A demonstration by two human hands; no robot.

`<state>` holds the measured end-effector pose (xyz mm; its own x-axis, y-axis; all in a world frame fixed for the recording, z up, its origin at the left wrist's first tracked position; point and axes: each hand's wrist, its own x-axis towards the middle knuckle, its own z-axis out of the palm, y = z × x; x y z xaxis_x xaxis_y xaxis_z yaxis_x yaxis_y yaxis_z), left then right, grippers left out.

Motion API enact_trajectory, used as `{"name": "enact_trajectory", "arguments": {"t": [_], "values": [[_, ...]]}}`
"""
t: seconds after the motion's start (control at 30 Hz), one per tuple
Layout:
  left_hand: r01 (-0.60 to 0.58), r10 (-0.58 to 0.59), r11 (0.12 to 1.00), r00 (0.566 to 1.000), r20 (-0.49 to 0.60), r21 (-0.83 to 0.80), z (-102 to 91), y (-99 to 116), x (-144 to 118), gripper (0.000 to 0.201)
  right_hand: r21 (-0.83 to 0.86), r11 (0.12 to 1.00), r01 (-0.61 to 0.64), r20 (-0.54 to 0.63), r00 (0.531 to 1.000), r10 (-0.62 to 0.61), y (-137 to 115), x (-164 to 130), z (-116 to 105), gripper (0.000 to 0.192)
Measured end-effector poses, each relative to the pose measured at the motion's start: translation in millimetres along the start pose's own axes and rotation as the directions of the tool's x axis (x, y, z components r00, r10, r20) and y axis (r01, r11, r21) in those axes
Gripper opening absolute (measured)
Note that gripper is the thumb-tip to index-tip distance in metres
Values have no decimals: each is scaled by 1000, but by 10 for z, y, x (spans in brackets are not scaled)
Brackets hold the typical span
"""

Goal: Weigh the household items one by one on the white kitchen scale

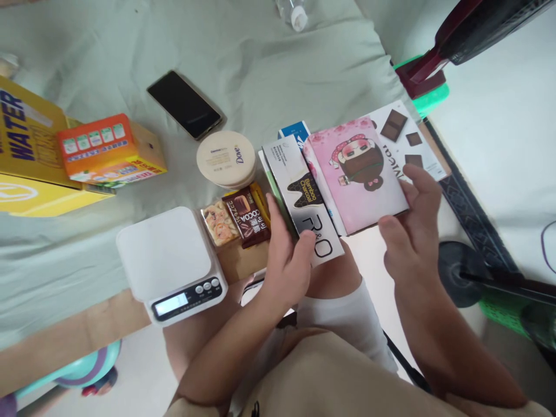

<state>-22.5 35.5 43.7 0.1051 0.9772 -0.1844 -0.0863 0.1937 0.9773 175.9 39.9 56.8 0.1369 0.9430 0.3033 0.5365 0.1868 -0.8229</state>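
My left hand [289,263] is at the near end of a silver toothpaste box [299,191] lettered "Bamboo Charcoal", its thumb over the end and a finger along the left side. A green-edged item shows partly under that box. Beside it lies a pink box [354,168] with a cartoon girl. My right hand [412,226] curls round its near right corner, thumb at the near edge and fingers at the right side. Under the pink box a white package [402,139] with chocolate pictures sticks out. A blue box [295,132] peeks out behind the silver one.
Left of my hands are a cocoa snack packet [247,217], a cracker pack [219,223], a Dove jar [226,157] and a white digital scale [169,255]. Farther off are a phone [185,104], an orange box [110,150], a yellow carton [35,150] and a bottle [293,13].
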Motion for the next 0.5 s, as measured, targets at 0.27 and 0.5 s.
{"name": "enact_trajectory", "arguments": {"t": [0.27,0.5], "values": [[25,-22,995,999,31,-99,25,-162,-1,100,-134,989,-69,-28,997,66,-35,62,-129,53],[-10,12,997,1000,21,-80,19,-191,4,97,-175,978,-115,-18,993,113,-52,96,-143,57]]}}
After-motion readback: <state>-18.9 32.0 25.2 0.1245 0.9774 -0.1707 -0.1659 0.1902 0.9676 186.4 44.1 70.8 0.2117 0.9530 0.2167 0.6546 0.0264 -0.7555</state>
